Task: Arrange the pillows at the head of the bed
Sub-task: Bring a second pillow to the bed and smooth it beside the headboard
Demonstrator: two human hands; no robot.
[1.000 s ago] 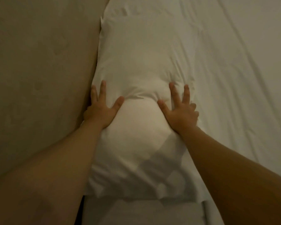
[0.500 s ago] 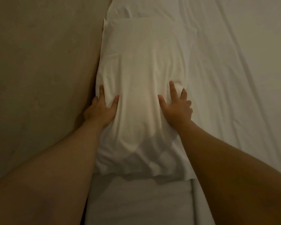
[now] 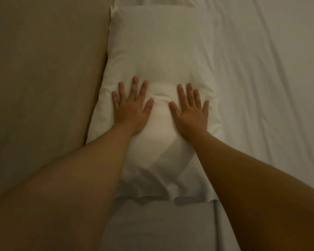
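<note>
A white pillow (image 3: 161,51) lies lengthwise along the tan headboard (image 3: 43,78), on the white sheet. My left hand (image 3: 130,107) rests flat on the pillow's left middle, fingers spread. My right hand (image 3: 190,109) lies flat on its right middle, fingers apart. Both palms press into the fabric, and a small crease bulges between the thumbs. Neither hand grips the cloth. The edge of a second white pillow (image 3: 152,0) shows just beyond the far end.
The white bed sheet (image 3: 270,87) stretches away to the right with long wrinkles. A grey-white folded layer of bedding (image 3: 158,227) lies below the pillow's near end. The headboard fills the whole left side.
Both hands slid from the pillow's side edges onto its top and now lie flat with fingers spread. The pillow looks plumper in the middle than half a second ago.
</note>
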